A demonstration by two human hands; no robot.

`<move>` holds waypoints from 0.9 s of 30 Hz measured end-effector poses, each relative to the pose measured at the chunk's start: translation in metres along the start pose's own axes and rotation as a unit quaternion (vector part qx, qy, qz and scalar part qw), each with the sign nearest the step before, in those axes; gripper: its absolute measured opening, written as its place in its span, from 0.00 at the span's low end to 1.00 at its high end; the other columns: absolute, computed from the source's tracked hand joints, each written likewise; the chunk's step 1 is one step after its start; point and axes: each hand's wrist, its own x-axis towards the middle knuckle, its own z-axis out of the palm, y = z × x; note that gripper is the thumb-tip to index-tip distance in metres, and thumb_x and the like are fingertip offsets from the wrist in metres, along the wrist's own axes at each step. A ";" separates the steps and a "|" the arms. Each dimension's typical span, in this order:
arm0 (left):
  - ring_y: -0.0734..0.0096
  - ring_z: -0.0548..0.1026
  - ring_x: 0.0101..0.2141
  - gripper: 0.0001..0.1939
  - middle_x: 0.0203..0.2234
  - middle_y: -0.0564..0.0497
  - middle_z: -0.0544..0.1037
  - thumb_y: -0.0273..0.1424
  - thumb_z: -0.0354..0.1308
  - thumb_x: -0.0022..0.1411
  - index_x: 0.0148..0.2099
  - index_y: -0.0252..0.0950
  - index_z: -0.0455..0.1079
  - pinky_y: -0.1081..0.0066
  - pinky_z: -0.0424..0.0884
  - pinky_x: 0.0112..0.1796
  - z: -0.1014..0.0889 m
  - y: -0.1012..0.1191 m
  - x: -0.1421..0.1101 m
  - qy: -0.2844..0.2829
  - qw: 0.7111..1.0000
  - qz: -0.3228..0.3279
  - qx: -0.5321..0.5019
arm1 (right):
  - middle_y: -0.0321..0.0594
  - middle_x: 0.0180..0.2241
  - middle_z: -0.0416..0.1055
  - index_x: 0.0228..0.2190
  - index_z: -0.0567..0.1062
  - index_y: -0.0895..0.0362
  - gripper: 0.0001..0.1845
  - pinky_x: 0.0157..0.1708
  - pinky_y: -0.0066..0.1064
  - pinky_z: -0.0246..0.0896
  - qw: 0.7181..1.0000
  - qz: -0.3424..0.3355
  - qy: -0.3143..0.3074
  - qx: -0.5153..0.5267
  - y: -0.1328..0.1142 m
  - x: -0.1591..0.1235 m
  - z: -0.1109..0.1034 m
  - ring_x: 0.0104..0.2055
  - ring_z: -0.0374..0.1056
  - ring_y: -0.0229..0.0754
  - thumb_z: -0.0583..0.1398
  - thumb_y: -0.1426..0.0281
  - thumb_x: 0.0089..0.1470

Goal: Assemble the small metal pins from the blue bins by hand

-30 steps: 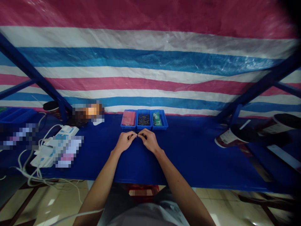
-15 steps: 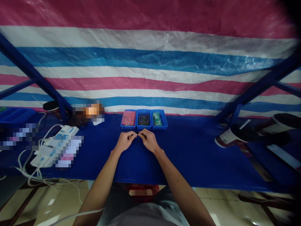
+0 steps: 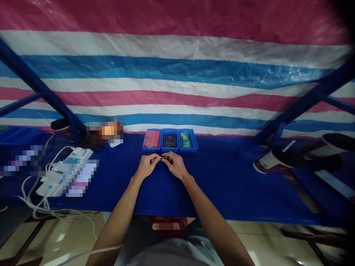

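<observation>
My left hand (image 3: 146,165) and my right hand (image 3: 174,164) rest on the blue table (image 3: 222,181), fingertips meeting in a pinch. Between them sits a small dark part (image 3: 162,157), too small to name. Just beyond the hands stand three small blue bins in a row: the left bin (image 3: 151,140) holds pink pieces, the middle bin (image 3: 169,140) holds dark metal pieces, the right bin (image 3: 187,140) holds green pieces.
A white power strip (image 3: 65,168) with loose white cables lies at the left. Rolls of tape (image 3: 280,157) lie at the right. Blue frame struts (image 3: 41,90) slant up on both sides before a striped tarp. A blue tray (image 3: 16,135) sits far left.
Both hands have stayed in place. Their fingertips have shifted slightly, and the small dark part now shows more plainly between them.
</observation>
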 end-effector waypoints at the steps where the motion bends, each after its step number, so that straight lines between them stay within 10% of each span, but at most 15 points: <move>1: 0.78 0.60 0.21 0.17 0.17 0.57 0.65 0.39 0.53 0.69 0.36 0.33 0.77 0.75 0.56 0.27 0.000 0.000 0.000 -0.001 1.000 0.000 0.001 | 0.39 0.34 0.73 0.44 0.79 0.53 0.12 0.33 0.29 0.61 1.000 -0.004 -0.001 0.003 0.001 0.000 0.000 0.31 0.67 0.38 0.59 0.62 0.64; 27: 0.77 0.62 0.21 0.17 0.18 0.56 0.70 0.39 0.53 0.69 0.36 0.33 0.77 0.75 0.57 0.27 0.000 0.000 0.000 -0.007 1.000 -0.010 -0.001 | 0.38 0.35 0.74 0.36 0.74 0.54 0.13 0.34 0.28 0.56 0.999 0.008 -0.032 -0.040 0.000 0.000 -0.001 0.33 0.68 0.39 0.53 0.64 0.68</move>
